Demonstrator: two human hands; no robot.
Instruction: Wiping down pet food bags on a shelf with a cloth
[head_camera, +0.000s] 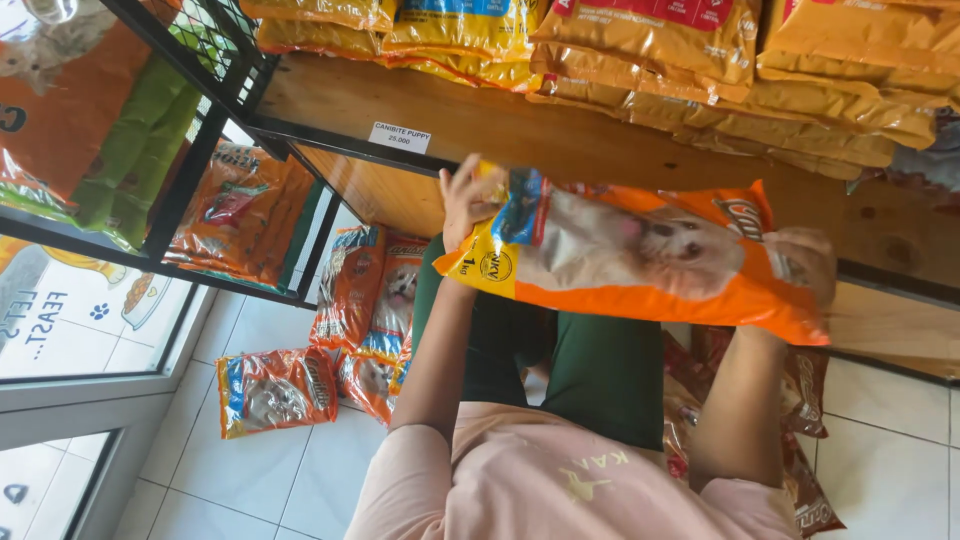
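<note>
Your left hand pinches the yellow end of the orange pet-food bag, fingers curled over its edge; your right hand clamps the opposite end, showing partly through the bag's clear corner. Each grip is closed on the bag, so it hangs stretched flat between them, printed side toward you, which keeps it from sagging in the middle.

The bag sits in the air just in front of the wooden shelf, near its front edge and the white price tag. Farther back on that shelf lie stacked yellow bags, leaving a bare strip of wood along the edge. Below is a lower shelf opening.

On the tiled floor to your left, more orange bags lie loose or lean against the shelf, and dark red bags crowd your right side, so footing is tight. A black wire rack stands far left.
</note>
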